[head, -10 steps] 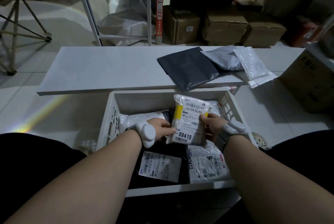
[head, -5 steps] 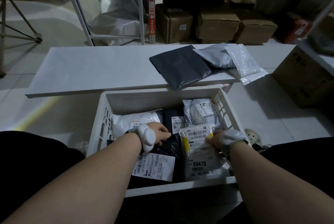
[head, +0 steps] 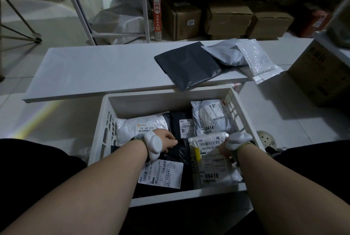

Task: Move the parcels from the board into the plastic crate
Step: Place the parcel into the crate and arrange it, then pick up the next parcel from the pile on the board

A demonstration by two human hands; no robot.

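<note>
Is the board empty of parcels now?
No, three parcels lie on the board: a black one, a grey one and a bubble mailer.

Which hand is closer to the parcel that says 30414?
The right hand. It sits just below the 30414 parcel, on the 08419 parcel. The left hand is farther off to the left, on a black parcel.

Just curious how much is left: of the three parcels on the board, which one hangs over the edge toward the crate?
The black parcel, the leftmost and largest. Its near corner overhangs the board above the plastic crate; the grey parcel doesn't.
</note>
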